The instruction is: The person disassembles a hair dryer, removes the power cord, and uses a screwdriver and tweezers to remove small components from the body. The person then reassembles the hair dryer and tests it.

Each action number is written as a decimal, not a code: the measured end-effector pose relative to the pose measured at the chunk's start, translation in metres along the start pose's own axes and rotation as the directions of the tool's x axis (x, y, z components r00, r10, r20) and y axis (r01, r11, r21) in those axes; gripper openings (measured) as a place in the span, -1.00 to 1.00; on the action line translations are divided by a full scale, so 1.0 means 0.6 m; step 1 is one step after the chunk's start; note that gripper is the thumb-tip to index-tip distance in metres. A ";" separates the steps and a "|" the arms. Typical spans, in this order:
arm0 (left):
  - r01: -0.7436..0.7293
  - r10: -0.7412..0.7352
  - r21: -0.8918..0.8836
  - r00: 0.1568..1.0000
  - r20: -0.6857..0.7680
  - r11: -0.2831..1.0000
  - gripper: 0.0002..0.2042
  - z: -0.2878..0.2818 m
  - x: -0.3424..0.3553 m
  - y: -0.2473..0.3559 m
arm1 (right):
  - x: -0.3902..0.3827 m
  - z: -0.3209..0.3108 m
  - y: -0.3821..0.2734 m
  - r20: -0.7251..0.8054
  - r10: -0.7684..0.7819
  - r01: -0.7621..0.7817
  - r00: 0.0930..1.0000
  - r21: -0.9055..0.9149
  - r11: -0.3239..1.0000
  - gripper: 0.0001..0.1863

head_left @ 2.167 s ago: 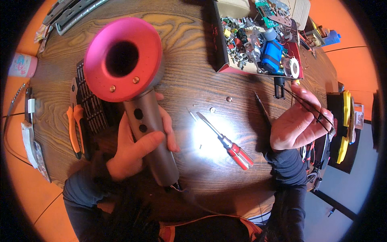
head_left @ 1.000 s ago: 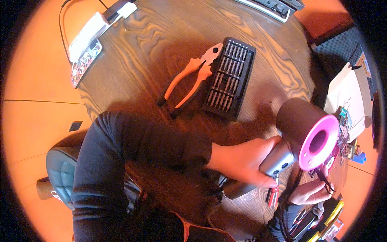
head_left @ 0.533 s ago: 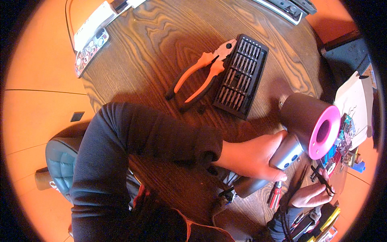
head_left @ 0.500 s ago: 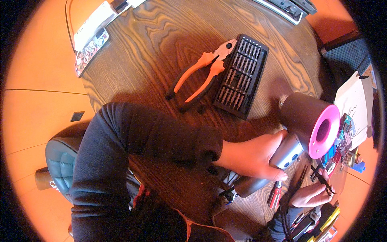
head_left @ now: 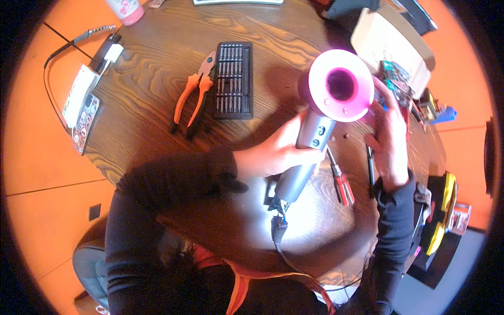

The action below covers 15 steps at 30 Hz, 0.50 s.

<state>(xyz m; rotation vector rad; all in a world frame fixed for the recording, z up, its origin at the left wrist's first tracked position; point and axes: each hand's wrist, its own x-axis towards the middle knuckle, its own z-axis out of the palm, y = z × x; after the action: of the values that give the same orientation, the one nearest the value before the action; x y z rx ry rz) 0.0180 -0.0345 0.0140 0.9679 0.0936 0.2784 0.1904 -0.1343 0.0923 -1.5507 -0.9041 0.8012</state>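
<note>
A hair dryer (head_left: pixel 303 181) with a grey handle and a bright pink ring (head_left: pixel 321 100) round its head is held up over the table. My left hand (head_left: pixel 281 155) wraps round its handle, fingers closed. Loose wiring and a cord (head_left: pixel 279 228) show at the handle's lower end. Beside the pink ring is my right hand (head_left: pixel 389 139), fingers apart with nothing visible in them; whether its fingertips touch the head is unclear. A thin dark tool (head_left: pixel 371 170) lies beside that hand. Between the hands lies a red-handled screwdriver (head_left: pixel 342 186).
Orange-handled pliers (head_left: pixel 191 100) lie by a black screwdriver bit case (head_left: pixel 233 79). A cardboard box (head_left: pixel 391 39) and small electronic parts (head_left: pixel 394 79) are at the far right. A patterned phone case (head_left: pixel 85 126) lies at the left edge, a pink bottle (head_left: pixel 126 10) behind.
The view has turned rightward. The hair dryer has tilted more upright in my left hand, its pink ring facing me. My right hand has let go of the black tweezers and moved up beside the dryer's head.
</note>
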 end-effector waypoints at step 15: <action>0.022 -0.025 -0.095 0.999 -0.027 0.995 -0.55 0.097 -0.084 0.001 | -0.062 0.071 0.000 0.057 0.104 -0.118 0.993 0.493 0.862 -0.63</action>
<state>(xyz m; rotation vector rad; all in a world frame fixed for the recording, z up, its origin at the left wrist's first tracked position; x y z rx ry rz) -0.0189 -0.0946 0.0455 0.8681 0.1162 0.2723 0.1356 -0.1471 0.0863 -1.1422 -0.5675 1.0481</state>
